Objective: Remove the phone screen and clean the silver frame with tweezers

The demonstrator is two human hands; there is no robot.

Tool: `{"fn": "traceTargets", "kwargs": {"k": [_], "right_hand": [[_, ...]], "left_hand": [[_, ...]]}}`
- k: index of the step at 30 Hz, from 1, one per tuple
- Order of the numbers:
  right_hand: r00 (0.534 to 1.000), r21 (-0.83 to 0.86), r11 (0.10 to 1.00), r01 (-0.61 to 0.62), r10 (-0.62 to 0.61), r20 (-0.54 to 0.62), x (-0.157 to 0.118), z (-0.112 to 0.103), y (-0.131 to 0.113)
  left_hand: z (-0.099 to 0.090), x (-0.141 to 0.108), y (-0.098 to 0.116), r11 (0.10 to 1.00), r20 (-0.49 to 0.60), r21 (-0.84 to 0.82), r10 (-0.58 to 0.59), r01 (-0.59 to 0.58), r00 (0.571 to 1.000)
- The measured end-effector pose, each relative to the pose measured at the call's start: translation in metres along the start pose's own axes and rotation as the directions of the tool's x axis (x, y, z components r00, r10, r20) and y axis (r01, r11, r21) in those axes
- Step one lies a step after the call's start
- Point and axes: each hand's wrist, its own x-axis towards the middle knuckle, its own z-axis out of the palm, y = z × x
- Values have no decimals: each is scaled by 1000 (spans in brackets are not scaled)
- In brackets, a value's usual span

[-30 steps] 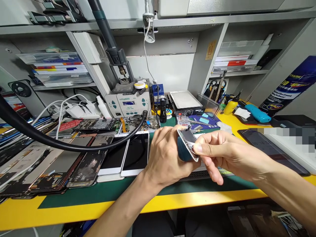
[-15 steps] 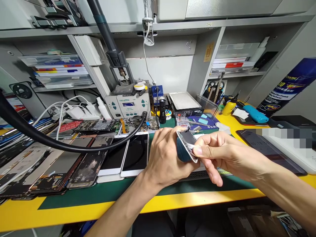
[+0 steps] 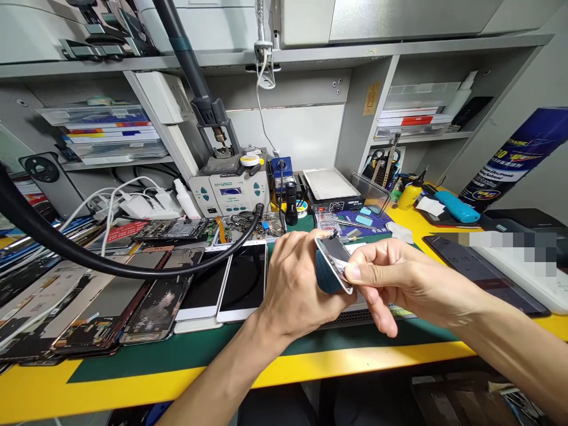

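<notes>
My left hand (image 3: pixel 298 287) is wrapped round a phone part (image 3: pixel 333 263) with a white rim, a dark inner face and a dark teal side, held tilted above the green mat (image 3: pixel 186 353). Thumb and bent fingers of my right hand (image 3: pixel 384 275) pinch a small whitish piece (image 3: pixel 342 265) at the near end of the part. Its exact shape is mostly hidden by the fingertips. The lower fingers of that hand hang loosely below the part.
Left of my hands lie two white-framed phones (image 3: pixel 242 283) and several opened phone panels (image 3: pixel 162 302). A black hose (image 3: pixel 146 272) arcs over them. Behind stand a soldering station (image 3: pixel 231 192) and a heating plate (image 3: pixel 331 184). At the right are a dark phone (image 3: pixel 483 275) and a blue spray can (image 3: pixel 515 157).
The camera view has shifted slightly, so the shelf and bench sit a little lower. Both hands keep nearly the same hold on the phone part.
</notes>
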Motion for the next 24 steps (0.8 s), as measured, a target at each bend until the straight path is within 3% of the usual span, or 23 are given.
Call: {"fn": "traceTargets", "kwargs": {"k": [10,17,20,24], "right_hand": [[999,42,999,-33,34,-19,0,-1,-2],[997,118,993,-16,25,-73,-3,-12,-1],[977,19,997,76,-71,-201,-7,-27,-6],[881,-185,965,185,-246,-404,-5,-58,-12]], "left_hand": [[-1,0,-1,998,-16,-60,13,-14,1000],[-2,-2,-1,976,-78,-214,-48,30,996],[-4,-1,1,955,-86,-268,-151,124,985],[-10,6,0,910,-137,-351,-283,221,949]]}}
